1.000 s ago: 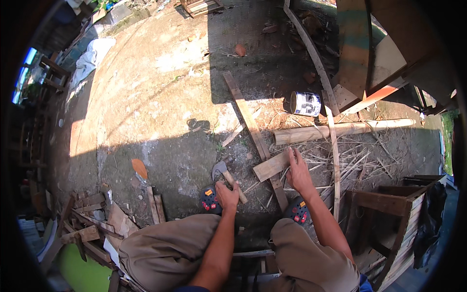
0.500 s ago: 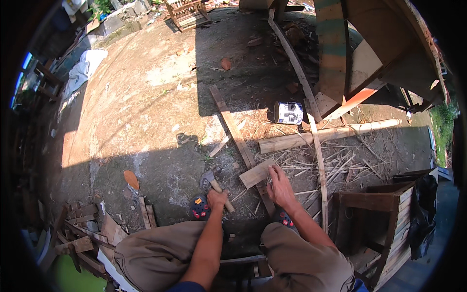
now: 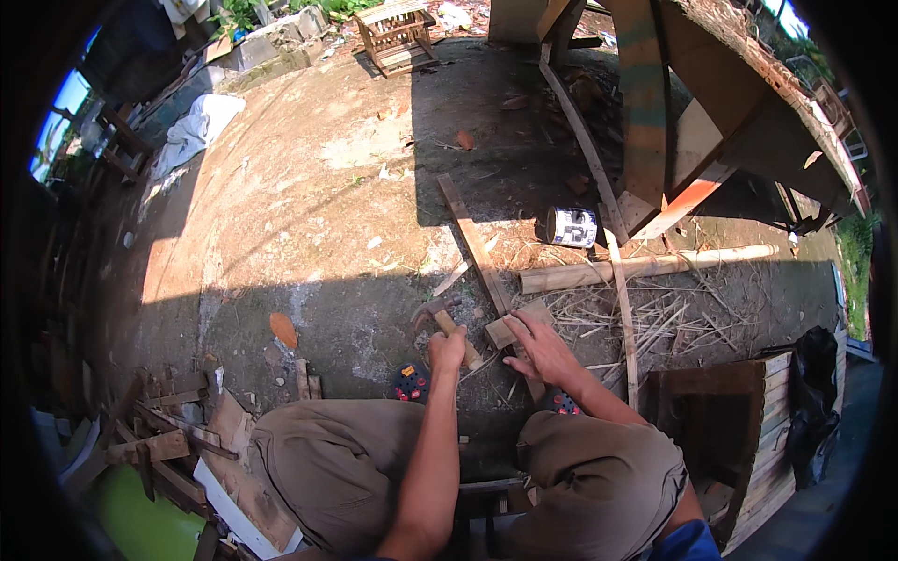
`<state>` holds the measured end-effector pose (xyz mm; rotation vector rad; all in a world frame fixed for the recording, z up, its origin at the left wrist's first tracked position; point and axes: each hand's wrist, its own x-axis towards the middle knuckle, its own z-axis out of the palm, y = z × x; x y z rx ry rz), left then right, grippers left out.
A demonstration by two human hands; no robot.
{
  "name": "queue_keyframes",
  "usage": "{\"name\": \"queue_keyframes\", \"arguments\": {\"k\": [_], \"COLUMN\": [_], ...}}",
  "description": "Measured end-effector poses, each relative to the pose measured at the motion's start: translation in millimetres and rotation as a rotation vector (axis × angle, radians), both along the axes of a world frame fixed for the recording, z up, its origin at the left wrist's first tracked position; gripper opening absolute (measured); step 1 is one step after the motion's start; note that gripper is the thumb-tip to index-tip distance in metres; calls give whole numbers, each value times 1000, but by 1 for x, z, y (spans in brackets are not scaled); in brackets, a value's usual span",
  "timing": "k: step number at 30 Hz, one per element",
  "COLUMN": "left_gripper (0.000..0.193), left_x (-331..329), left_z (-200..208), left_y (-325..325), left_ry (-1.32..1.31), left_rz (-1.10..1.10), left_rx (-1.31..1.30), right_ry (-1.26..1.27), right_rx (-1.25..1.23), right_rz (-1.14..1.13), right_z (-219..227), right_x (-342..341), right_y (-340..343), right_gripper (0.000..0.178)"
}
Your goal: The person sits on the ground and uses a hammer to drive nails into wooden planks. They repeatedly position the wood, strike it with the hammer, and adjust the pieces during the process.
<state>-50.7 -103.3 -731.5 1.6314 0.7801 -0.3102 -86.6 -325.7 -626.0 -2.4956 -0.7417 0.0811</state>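
My left hand [image 3: 447, 351] is closed round the wooden handle of a hammer [image 3: 443, 320]; its metal head points away from me. To the right of it lies a short, flat wooden board [image 3: 505, 327], set across a long narrow wooden strip [image 3: 475, 248] on the ground. My right hand [image 3: 547, 355] grips this short board, fingers over its top and thumb apart on the near side. The hand covers the board's right part. The hammer head is apart from the board, to its left.
Beyond my right hand are scattered thin sticks [image 3: 655, 313], a long pole [image 3: 673, 265] and a tin can [image 3: 572, 227] on its side. A wooden crate [image 3: 748, 449] stands at right. Scrap wood [image 3: 164, 430] is piled at left. A wooden structure [image 3: 645, 112] rises at far right.
My right hand has shifted left, its fingers now lying over the short board instead of at its right end. My left hand has moved the hammer slightly away from me. The whole view has shifted.
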Motion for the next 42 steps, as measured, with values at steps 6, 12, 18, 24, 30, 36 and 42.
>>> {"name": "queue_keyframes", "arguments": {"k": [6,12,18,24,30,36,42], "left_gripper": [50,58,43,80,77,81,74], "left_x": [-25,-56,-34,-22,-15,-16,6], "left_z": [61,86,49,-10,-42,-34,-42], "left_y": [-72,-95,-64,-70,-56,-56,-38], "left_ry": [-115,-181,-371,-522,-519,-582,-513], "left_rz": [-202,-462,-147,-426,-560,-605,-652], "left_rx": [-292,-342,-58,361,266,316,117], "right_ry": [-116,44,135,182,179,317,342], "right_rx": [-72,117,447,850,590,205,49], "right_rz": [182,58,-483,-788,-712,-656,-555], "right_z": [48,39,-4,-14,-51,-43,-63], "right_x": [7,-1,-7,43,89,130,156], "right_y": [10,-36,-50,-32,-24,16,34], "right_gripper": [74,43,20,18,20,38,45]}}
